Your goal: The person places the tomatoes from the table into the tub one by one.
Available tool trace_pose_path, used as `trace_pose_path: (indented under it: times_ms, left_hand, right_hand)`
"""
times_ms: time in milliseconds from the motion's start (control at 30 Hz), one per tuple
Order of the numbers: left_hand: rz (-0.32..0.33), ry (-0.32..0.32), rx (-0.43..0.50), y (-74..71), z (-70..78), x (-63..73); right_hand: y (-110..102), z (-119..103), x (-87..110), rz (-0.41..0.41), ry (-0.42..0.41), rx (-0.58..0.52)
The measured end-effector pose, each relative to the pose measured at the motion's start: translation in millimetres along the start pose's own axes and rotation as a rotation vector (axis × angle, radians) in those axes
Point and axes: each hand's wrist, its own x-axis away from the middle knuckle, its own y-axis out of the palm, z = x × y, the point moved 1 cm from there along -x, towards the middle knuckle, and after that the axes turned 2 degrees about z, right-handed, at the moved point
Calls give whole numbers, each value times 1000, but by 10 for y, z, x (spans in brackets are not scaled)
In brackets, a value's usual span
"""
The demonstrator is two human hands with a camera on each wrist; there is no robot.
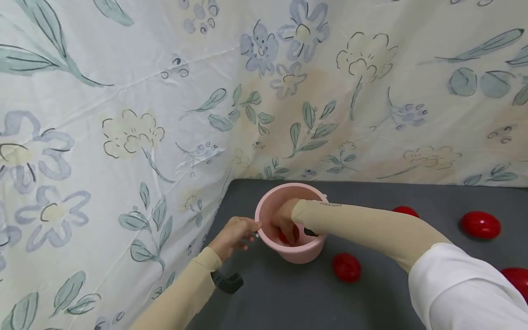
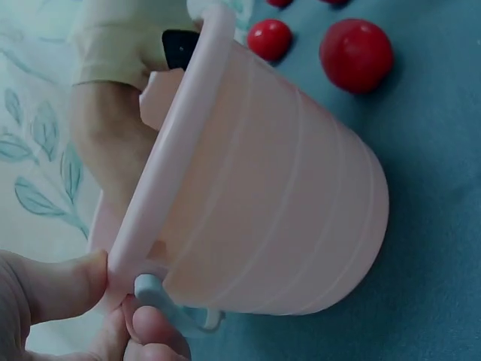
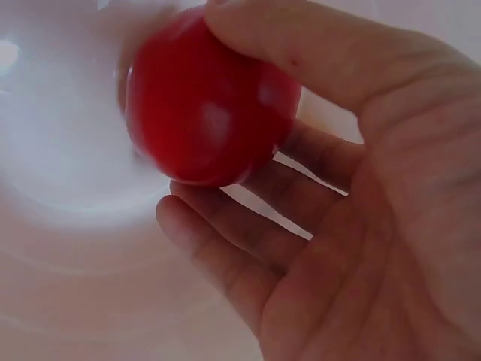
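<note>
A pink bucket (image 1: 301, 255) stands on the dark table. My left hand (image 1: 236, 236) pinches its rim at the left, beside the pale handle (image 2: 169, 297) joint. Down inside the bucket, my right hand (image 1: 284, 217) holds a shiny red ball (image 3: 210, 101) between thumb and fingers, near the bucket's inner bottom. In the head view that ball shows only partly, behind the fingers. Just right of the bucket lies another round red object (image 1: 346, 267).
More red round objects lie on the right: one (image 1: 406, 211) partly behind my right forearm, one (image 1: 480, 225) farther right, one (image 1: 517, 280) at the frame's edge. Floral cloth (image 1: 165, 137) hangs along the table's (image 1: 264, 293) left and back sides.
</note>
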Motion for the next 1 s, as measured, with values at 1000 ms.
trace_pose_path:
  times_ms: [1000]
  left_hand:
    - [73, 17, -41, 98, -10, 35]
  right_hand:
    - [-21, 888, 2843, 984, 169, 118]
